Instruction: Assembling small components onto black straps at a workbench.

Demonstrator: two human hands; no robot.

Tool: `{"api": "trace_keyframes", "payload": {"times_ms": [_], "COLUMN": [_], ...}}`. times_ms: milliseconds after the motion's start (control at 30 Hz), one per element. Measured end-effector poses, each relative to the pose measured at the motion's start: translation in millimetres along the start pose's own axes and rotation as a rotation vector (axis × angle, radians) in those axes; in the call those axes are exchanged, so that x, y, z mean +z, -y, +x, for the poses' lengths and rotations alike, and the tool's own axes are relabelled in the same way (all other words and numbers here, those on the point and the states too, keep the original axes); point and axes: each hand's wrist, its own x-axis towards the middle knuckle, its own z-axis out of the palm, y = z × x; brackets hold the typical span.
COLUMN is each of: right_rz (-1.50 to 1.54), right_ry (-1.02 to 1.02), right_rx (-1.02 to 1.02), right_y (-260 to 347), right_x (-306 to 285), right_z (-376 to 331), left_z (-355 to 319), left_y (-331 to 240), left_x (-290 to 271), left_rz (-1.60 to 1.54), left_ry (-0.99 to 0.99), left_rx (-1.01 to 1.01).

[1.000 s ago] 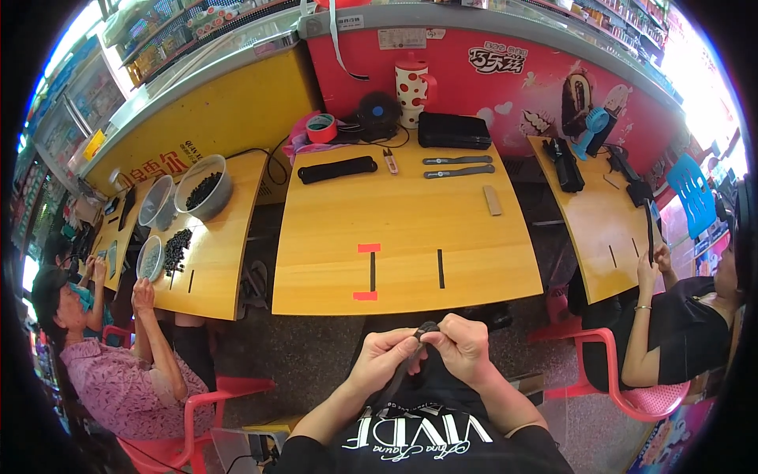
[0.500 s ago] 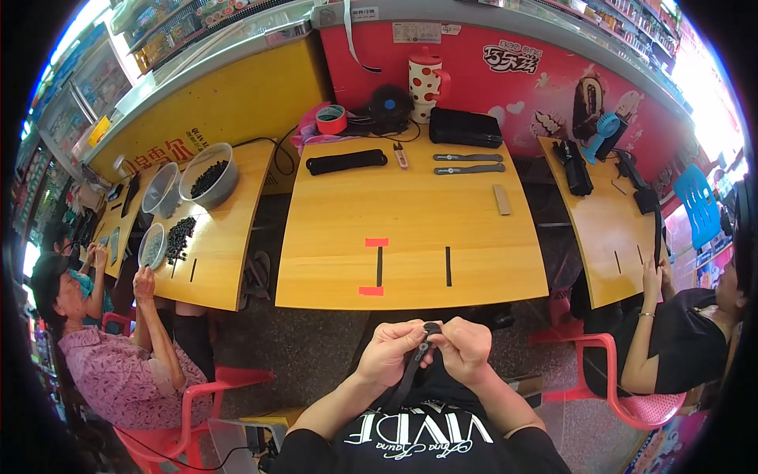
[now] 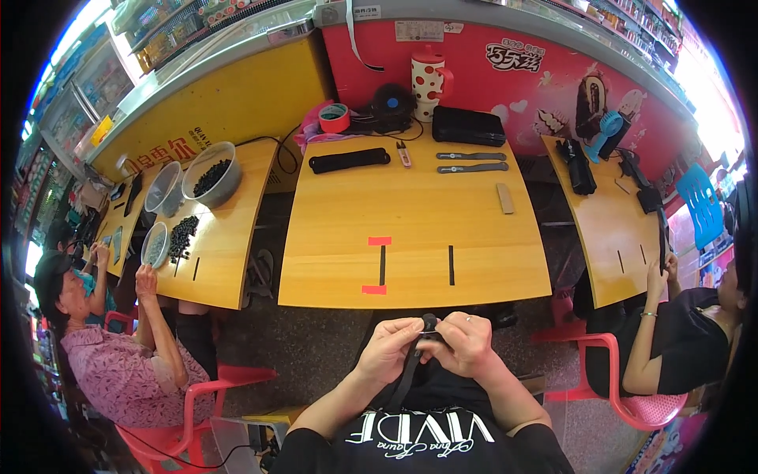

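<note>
Both hands have stayed close together just below the near edge of the desk [image 3: 410, 276], hardly shifting from a second ago. The left hand [image 3: 389, 349] pinches a black strap [image 3: 404, 379] between thumb and fingers, and the right hand [image 3: 466, 344] closes its grip on the strap's top end, where a small dark piece [image 3: 429, 322] sits between the two thumbs. The strap hangs down from the hands over the person's black shirt. Beyond the hands, on the desk, lie red tape marks [image 3: 379, 241], black lines, and farther off a long black band [image 3: 349, 160] and two grey strips [image 3: 472, 162].
</note>
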Motion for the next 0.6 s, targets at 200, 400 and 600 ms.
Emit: {"api": "trace_keyframes", "payload": {"times_ms": [200,400,600], "right_rz": [-0.024,-0.181,-0.384], "right_ry": [0.312,0.337,0.348], "right_rx": [0.063,-0.073,-0.318], "right_y": [1.5,6.7,6.9], "right_x": [-18.8,-20.2,-12.2], "right_z": [11.1,18.5,8.7], "left_z": [1.9,2.7,7.3], "left_y": [3.4,5.3,11.9], "left_x": [-2.5,-7.5,-10.6], "left_rz": [0.075,0.1,0.029], "left_ry": [0.079,0.084,0.026], "left_rx": [0.073,0.052,0.074]}}
